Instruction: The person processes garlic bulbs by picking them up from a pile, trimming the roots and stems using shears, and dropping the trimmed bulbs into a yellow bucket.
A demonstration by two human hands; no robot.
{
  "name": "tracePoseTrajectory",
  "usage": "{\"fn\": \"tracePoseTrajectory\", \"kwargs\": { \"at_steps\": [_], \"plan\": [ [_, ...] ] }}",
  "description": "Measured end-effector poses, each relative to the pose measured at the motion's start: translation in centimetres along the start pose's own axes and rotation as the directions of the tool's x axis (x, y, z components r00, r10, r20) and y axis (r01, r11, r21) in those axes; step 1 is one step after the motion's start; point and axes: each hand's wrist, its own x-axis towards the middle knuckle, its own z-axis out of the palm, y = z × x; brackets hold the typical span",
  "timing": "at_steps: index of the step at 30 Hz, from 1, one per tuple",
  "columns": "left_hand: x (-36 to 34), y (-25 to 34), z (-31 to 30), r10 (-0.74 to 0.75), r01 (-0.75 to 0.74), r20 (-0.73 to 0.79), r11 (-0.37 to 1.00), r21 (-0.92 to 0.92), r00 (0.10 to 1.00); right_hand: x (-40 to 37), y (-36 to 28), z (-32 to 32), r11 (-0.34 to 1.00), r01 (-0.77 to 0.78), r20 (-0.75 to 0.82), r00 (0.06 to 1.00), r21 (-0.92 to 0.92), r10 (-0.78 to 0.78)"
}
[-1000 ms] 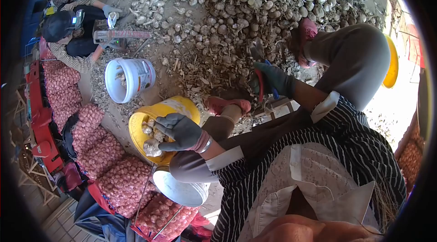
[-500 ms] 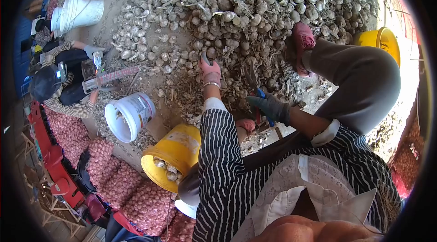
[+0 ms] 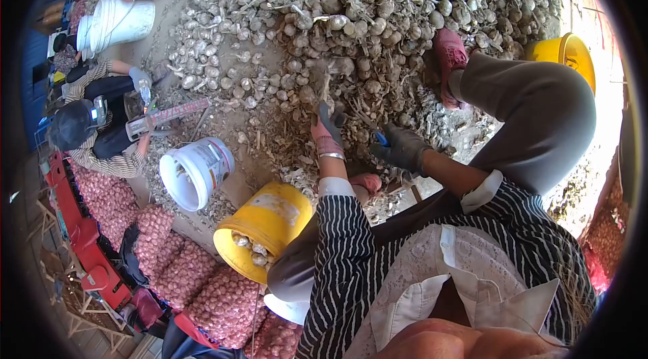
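Observation:
My left hand (image 3: 329, 131), in a pink glove with dark grey fingers, is closed around a garlic plant (image 3: 325, 86) whose pale stem points up from the fingers. Blur hides where its bulb ends and the pile behind begins. My right hand (image 3: 403, 148), in a dark grey glove, grips pruning shears (image 3: 382, 138) by their blue handles. The blades reach toward my left hand and are hard to make out against the dry leaves. Just beyond both hands spreads a heap of garlic bulbs (image 3: 385, 28) with dry stems and roots.
A tipped yellow bucket (image 3: 273, 200) with garlic inside lies by my knee, beside a white bucket (image 3: 214, 160). Another person (image 3: 101, 116) sits at the left with a tool. Net sacks of garlic (image 3: 209, 298) line the lower left. A second yellow bucket (image 3: 550, 52) is at right.
My left hand has drawn back from the heap toward my right hand, now with a garlic plant in it. The shears in my right hand have turned toward it.

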Motion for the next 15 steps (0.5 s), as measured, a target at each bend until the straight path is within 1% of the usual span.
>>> {"fn": "tracePoseTrajectory", "kwargs": {
  "at_steps": [1,3,4,5,6,7,8,9,10,11,12,13,14,15],
  "plan": [
    [-1.5,-0.2,-0.7,0.012,-0.012,-0.004,1.0,0.0,1.0,0.1,0.0,-0.1,1.0,0.012,0.002,1.0,0.001,-0.012],
    [-3.6,-0.9,-2.1,0.011,-0.009,0.037,0.998,-0.065,0.999,-0.2,-0.2,-0.5,0.993,0.044,-0.013,0.999,-0.111,-0.045],
    [-4.2,-1.4,-2.7,0.022,-0.019,0.039,0.998,-0.066,0.999,-0.5,-0.4,-0.6,0.994,0.051,-0.009,0.999,-0.1,-0.052],
    [-3.6,-2.9,-4.2,0.208,-0.213,0.052,0.967,0.142,0.977,-0.8,-0.4,-0.5,0.993,0.061,-0.014,0.998,-0.103,-0.063],
    [-2.8,-4.3,-5.8,0.383,-0.393,0.098,0.856,0.335,0.919,-0.9,-0.4,-0.3,0.992,0.071,-0.009,0.997,-0.109,-0.072],
    [-2.8,-4.8,-6.5,0.53,-0.539,0.176,0.677,0.502,0.829,-1.2,-0.5,-0.2,0.99,0.081,-0.003,0.997,-0.115,-0.082],
    [-5.0,-3.6,-5.7,0.621,-0.623,0.235,0.536,0.569,0.748,-1.8,-0.8,-0.4,0.989,0.092,-0.007,0.996,-0.118,-0.094],
    [-8.2,-1.7,-3.9,0.631,-0.631,0.234,0.529,0.567,0.74,-2.5,-1.2,-0.6,0.986,0.137,0.012,0.991,-0.1,-0.136],
    [-11.9,0.4,-1.6,0.508,-0.531,0.158,0.786,0.318,0.847,-3.0,-1.4,-0.6,0.98,0.181,0.032,0.983,-0.08,-0.179],
    [-14.7,2.0,0.0,0.351,-0.358,0.135,0.933,0.026,0.926,-3.2,-1.4,-0.4,0.978,0.195,0.033,0.981,-0.08,-0.193],
    [-16.2,2.6,0.2,0.378,-0.362,0.162,0.924,-0.123,0.911,-3.4,-1.5,-0.3,0.972,0.232,0.044,0.972,-0.028,-0.23],
    [-16.3,2.7,0.0,0.392,-0.376,0.157,0.918,-0.122,0.906,-3.6,-1.7,0.0,0.963,0.268,0.054,0.962,0.025,-0.269],
    [-16.3,2.9,-0.1,0.256,-0.188,0.17,0.922,-0.339,0.952,-4.1,-1.9,0.3,0.959,0.283,0.059,0.957,0.026,-0.284],
    [-16.5,3.1,-0.3,0.122,0.013,0.216,0.846,-0.533,0.969,-4.5,-1.9,0.5,0.938,0.345,0.016,0.939,-0.031,-0.344]
  ]
}}
